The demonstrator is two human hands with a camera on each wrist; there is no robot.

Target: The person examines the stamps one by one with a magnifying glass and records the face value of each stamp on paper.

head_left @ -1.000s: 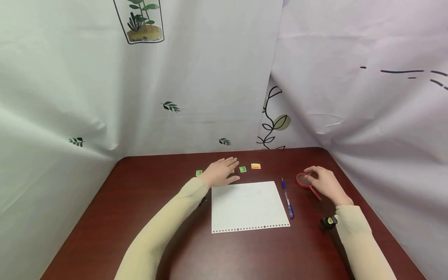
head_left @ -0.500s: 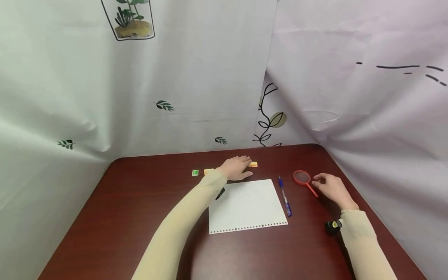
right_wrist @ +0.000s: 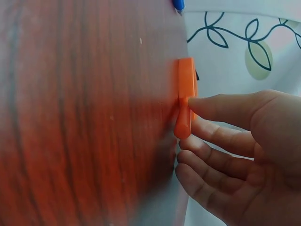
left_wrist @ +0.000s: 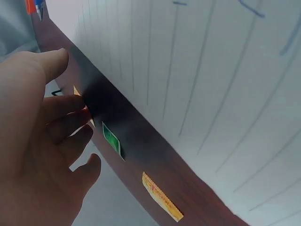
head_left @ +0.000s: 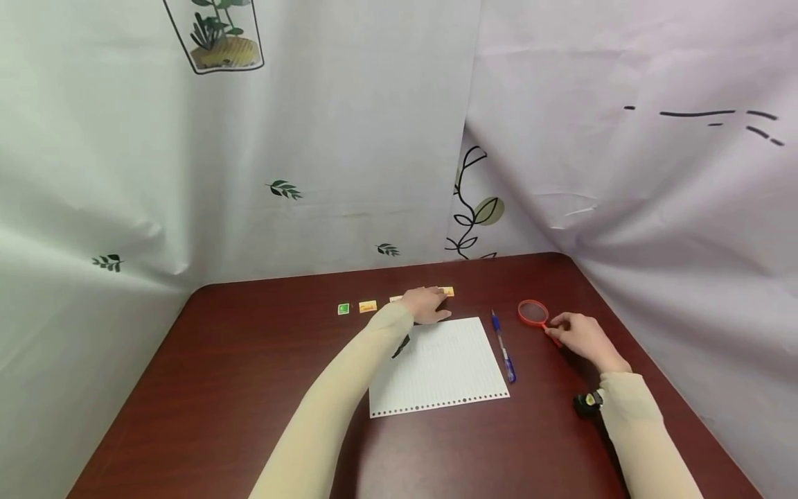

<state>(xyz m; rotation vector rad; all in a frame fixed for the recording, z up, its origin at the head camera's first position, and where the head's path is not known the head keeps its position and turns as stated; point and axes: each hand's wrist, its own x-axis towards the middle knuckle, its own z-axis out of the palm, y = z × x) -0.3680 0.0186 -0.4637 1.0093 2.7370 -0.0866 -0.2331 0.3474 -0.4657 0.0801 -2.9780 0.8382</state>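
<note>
In the head view my left hand (head_left: 425, 305) reaches over the row of small stamps at the far side of the table, its fingertips at the rightmost orange stamp (head_left: 447, 292). Beneath the palm, the left wrist view shows a green stamp (left_wrist: 112, 140) and an orange stamp (left_wrist: 161, 197). Whether the fingers touch the far stamp cannot be made out. At the right, my right hand (head_left: 582, 336) pinches the handle of a red magnifying glass (head_left: 533, 313) between thumb and forefinger. The other fingers are loosely bent beside the handle (right_wrist: 183, 125).
Lined paper (head_left: 442, 367) with faint writing lies in front of the left hand. Between it and the magnifying glass is a blue pen (head_left: 503, 350). Another green stamp (head_left: 343, 309) and an orange stamp (head_left: 368, 306) lie left. A white curtain (head_left: 349, 138) hangs behind the table.
My left hand has moved right along the stamps, uncovering those at the left. My right hand drew back from the lens, then came to the handle and took hold of it.
</note>
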